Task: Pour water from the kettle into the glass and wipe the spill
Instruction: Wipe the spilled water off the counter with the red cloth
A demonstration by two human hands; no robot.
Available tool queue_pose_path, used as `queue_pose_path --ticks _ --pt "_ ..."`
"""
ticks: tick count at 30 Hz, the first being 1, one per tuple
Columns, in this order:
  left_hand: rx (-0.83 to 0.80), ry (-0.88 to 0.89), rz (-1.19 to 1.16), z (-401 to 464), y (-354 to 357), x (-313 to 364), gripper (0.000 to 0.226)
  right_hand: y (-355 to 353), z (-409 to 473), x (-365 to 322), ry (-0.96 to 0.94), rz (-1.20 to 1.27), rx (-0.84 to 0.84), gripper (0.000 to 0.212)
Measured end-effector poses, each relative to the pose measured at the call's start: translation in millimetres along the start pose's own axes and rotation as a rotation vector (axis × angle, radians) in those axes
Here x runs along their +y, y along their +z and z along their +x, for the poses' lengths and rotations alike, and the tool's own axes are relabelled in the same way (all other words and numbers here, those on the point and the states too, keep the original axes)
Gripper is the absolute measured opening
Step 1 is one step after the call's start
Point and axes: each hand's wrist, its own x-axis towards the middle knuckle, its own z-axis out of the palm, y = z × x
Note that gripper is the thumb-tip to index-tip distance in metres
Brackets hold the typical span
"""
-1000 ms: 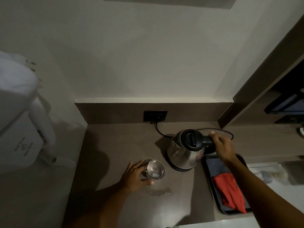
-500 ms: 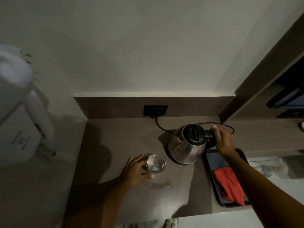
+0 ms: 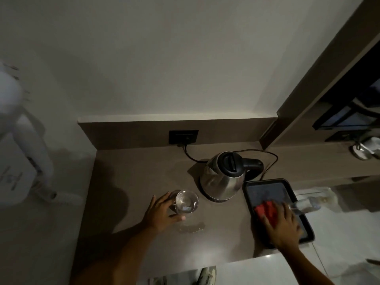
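A steel kettle (image 3: 223, 178) with a black lid and handle stands upright on its base at the back of the brown counter (image 3: 131, 182). To its front left, a glass (image 3: 186, 202) with water in it stands on the counter, and my left hand (image 3: 162, 212) wraps its left side. A small puddle of spilled water (image 3: 191, 227) lies just in front of the glass. My right hand (image 3: 282, 225) lies on a red cloth (image 3: 265, 210) in the black tray (image 3: 265, 187), fingers spread over it; a grip on the cloth cannot be made out.
A black cord runs from the kettle base to a wall socket (image 3: 183, 136). A clear plastic bottle (image 3: 306, 205) lies right of the tray. A white appliance (image 3: 18, 161) hangs at the far left. The counter's front edge is near my arms.
My right hand let go of the kettle handle and came forward and down onto the red cloth in the tray. The kettle stands on its base. My left hand stays at the glass.
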Motion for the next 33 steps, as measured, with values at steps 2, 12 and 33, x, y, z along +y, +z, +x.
queue_pose_path --ticks 2,12,33 --pt "-0.012 -0.017 0.015 0.1 0.0 -0.9 0.092 9.6 -3.4 19.2 0.03 -0.091 -0.156 0.082" --pt "-0.019 -0.002 -0.044 -18.3 -9.9 -4.5 0.092 14.8 -3.3 14.3 -0.025 -0.086 -0.076 0.064" --pt "0.0 -0.081 0.455 -106.4 -6.7 -71.1 0.087 71.0 -80.5 -125.4 -0.415 -0.094 -0.009 0.065"
